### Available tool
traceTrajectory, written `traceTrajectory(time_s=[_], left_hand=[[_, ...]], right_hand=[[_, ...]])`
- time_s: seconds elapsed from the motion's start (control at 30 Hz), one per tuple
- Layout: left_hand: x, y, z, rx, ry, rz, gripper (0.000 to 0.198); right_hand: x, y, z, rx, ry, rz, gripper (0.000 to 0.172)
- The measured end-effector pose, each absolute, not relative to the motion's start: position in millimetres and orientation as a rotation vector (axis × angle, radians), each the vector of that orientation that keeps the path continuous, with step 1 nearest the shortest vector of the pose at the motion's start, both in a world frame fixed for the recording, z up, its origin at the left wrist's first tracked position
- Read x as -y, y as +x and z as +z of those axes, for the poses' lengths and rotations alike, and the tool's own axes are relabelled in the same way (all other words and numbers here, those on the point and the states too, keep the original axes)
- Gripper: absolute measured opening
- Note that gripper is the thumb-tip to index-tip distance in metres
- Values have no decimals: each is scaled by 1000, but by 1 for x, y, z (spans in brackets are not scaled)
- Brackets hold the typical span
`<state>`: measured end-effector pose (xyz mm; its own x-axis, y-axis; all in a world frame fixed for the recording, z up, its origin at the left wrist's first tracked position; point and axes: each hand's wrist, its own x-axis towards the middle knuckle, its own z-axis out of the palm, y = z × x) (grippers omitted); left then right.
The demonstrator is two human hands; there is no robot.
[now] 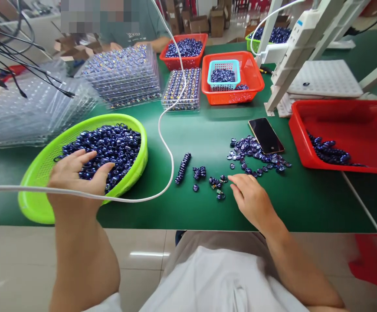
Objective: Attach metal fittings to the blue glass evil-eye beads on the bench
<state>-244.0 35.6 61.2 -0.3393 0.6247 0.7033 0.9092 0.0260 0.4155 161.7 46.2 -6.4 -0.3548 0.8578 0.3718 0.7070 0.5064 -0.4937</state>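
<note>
My left hand (77,175) is over a lime-green basket (142,160) heaped with shiny dark-blue ring-shaped pieces (110,138). Its fingers and thumb are spread, with the fingertips at the heap and no piece visibly gripped. On the green table, my right hand (250,197) has its thumb and fingers slightly apart, right beside a small cluster of blue pieces (214,183), some with metallic parts. Left of that cluster lie a short stacked group (199,173), a single piece (195,187) and a longer row of stacked pieces (183,168). Loose flat blue pieces (248,149) lie scattered beyond my right hand.
A phone (266,135) lies by the loose pieces. A red bin (338,108) stands right. Orange baskets (258,86), filled clear trays (132,80) and empty-looking plastic trays (22,112) line the back. A white cable (172,160) crosses over my left wrist. Another person sits opposite.
</note>
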Motion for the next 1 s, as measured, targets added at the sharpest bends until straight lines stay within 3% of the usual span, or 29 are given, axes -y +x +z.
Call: traceTrajectory(time_s=[0.17, 0.4, 0.63, 0.83, 1.0], left_hand=[[-34, -177, 55, 1865, -1817, -1057, 38], [-10, -71, 21, 1759, -2464, -1422, 28], [2, -28, 5, 1707, -2845, -1616, 35], [0, -23, 1, 1537, -3087, -1732, 22], [2, -19, 5, 1863, -3236, -1766, 13]], right_hand=[[-59, 144, -13, 2350, -1337, 191, 33], [-54, 149, -22, 2390, -1432, 184, 11], [-18, 166, 10, 2062, -1317, 844, 16], [3, 177, 10, 1684, -1334, 1360, 10], [7, 185, 3, 1556, -1314, 1543, 13]])
